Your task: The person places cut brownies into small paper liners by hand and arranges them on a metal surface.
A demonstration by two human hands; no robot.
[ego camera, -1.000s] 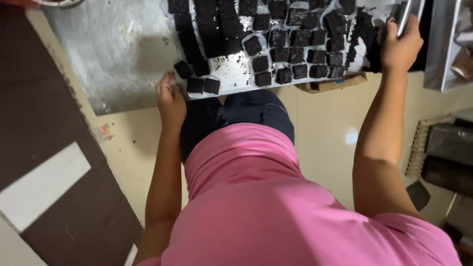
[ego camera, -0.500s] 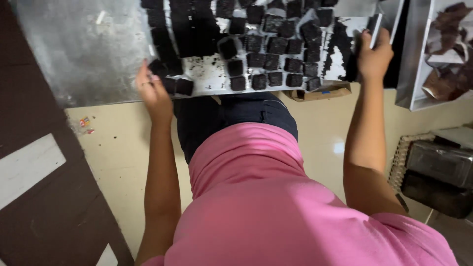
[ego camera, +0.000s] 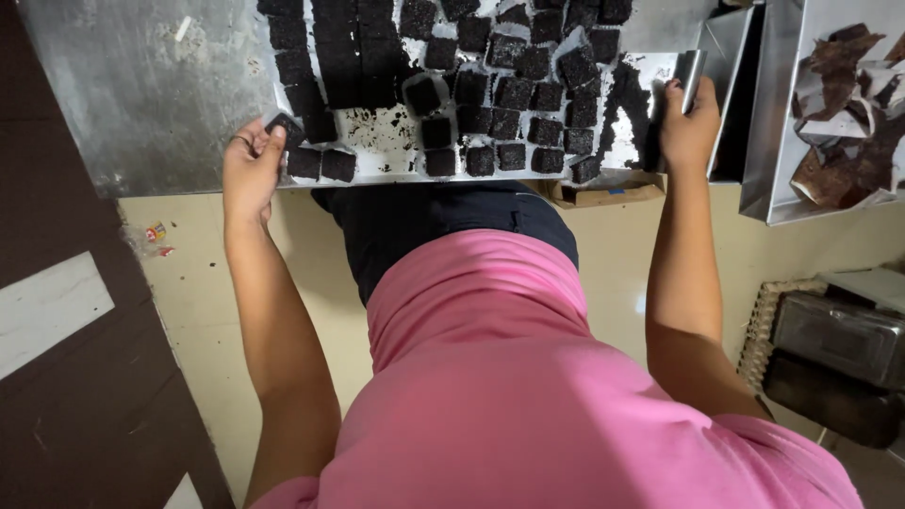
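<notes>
I am standing over a steel worktop (ego camera: 141, 104), its near edge running across the top of my view and its far part cut off; a steel tray (ego camera: 377, 168) is lying along that near edge, carrying dark brown cake squares (ego camera: 514, 94), rough-crumbed and nearly black, some packed in tight rows at the tray's left, others scattered loose towards its right among crumbs; to the left of the tray the worktop is lying bare and scuffed, giving open room; to the right a second tray (ego camera: 782, 113) with torn brown paper scraps (ego camera: 848, 104) is sitting just beside, crowding that edge. My left hand (ego camera: 250, 170) is closing its fingers around one cake square (ego camera: 281, 124) at the tray's near left corner, just beside two more squares on the near edge; my right hand (ego camera: 688, 127) is gripping a flat metal scraper (ego camera: 691, 73) at the tray's right edge, its blade partly hidden by my fingers; my pink shirt is blocking most of the floor below.
</notes>
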